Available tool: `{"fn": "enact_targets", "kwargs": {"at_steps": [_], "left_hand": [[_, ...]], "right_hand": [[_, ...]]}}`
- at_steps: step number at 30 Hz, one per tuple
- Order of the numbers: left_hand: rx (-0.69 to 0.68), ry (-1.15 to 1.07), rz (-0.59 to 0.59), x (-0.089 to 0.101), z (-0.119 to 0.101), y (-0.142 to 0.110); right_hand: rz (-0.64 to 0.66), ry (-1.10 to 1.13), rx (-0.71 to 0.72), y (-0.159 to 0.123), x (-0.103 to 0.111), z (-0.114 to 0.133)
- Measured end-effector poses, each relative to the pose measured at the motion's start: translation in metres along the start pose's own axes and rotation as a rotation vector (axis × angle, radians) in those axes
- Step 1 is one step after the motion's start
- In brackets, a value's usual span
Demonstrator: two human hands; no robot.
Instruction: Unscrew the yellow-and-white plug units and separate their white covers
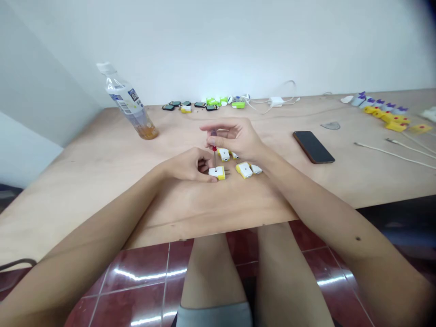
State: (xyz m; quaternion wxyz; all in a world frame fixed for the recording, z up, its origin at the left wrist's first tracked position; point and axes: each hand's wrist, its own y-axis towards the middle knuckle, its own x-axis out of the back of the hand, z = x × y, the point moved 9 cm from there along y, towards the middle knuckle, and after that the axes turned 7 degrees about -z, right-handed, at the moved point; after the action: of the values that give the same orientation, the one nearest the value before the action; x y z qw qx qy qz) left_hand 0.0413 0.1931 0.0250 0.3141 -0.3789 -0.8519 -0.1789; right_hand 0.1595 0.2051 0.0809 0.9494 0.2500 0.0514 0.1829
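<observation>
The small white and yellow plastic plug (216,173) lies on the light brown wooden counter (177,206), near its front edge and in front of the person. Its white face is turned up, its long axis runs roughly from left to right, and its two thin metal prongs (228,172) point to the right, away from the left hand (187,165). This left hand is the nearer one: it is closed on the left end of the plug, with the thumb along the near side and the fingers curled behind. The right hand (242,134) is above and a little beyond the plug, and it grips with thumb and fingers the handle of a slim screwdriver with a red collar (214,148). The metal shaft stands almost upright, so it is across the long axis of the plug, and its tip meets the small dark hole in the white face; how deep it sits, I cannot tell. Just beyond the plug is another white and yellow plug (224,155), and to the right, under the right forearm, there is a third white and yellow plug (244,170) with a white piece (255,169) beside it. Farther right lies a black smartphone (314,146); far left is a clear plastic bottle (131,106) with amber liquid.
</observation>
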Motion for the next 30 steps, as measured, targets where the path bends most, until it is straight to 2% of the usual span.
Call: {"fn": "enact_targets", "kwargs": {"at_steps": [5, 10, 20, 30], "left_hand": [[0.007, 0.036, -0.017, 0.0021, 0.0003, -0.0008], [0.052, 0.032, -0.001, 0.0009, 0.0004, -0.0024], [0.014, 0.04, -0.027, 0.0018, 0.0026, -0.0011], [-0.036, 0.027, -0.041, 0.003, -0.0068, -0.0002]], "right_hand": [[0.06, -0.015, -0.028, 0.0001, -0.0036, -0.0039], [0.012, -0.092, 0.013, 0.0023, 0.003, -0.0052], [-0.023, -0.012, 0.039, 0.0022, 0.0017, -0.0027], [-0.001, 0.071, 0.032, 0.0006, -0.0011, -0.0008]]}}
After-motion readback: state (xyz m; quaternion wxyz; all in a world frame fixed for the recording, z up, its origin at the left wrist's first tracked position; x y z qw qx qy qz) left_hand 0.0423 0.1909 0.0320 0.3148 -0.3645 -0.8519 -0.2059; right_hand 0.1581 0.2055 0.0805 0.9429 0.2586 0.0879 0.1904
